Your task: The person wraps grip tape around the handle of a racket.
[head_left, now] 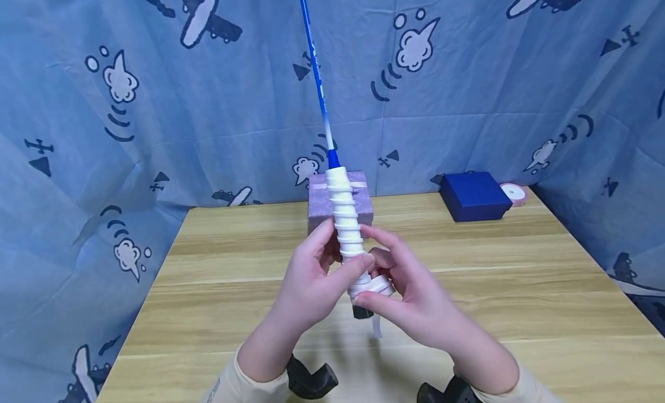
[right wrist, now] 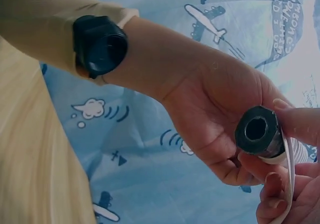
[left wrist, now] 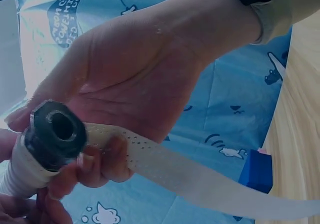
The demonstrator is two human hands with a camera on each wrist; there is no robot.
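Note:
A badminton racket [head_left: 320, 97] with a blue shaft points away from me, its head out of view. Its handle [head_left: 343, 209] is covered in white ridged wrap, and the black hollow butt [left wrist: 60, 129] shows below. My left hand [head_left: 314, 279] grips the handle, thumb across its front. My right hand [head_left: 415, 287] pinches a loose loop of white perforated grip tape [left wrist: 165, 166] beside the butt, its index finger near the handle. The tape's free end hangs below. In the right wrist view, the left hand [right wrist: 215, 98] curls beneath the handle.
A purple box [head_left: 319, 198] stands behind the handle on the wooden table [head_left: 234, 287]. At the back right are a dark blue box [head_left: 475, 195] and a pink-and-white roll [head_left: 514, 193]. A blue patterned curtain [head_left: 260, 103] hangs behind the table.

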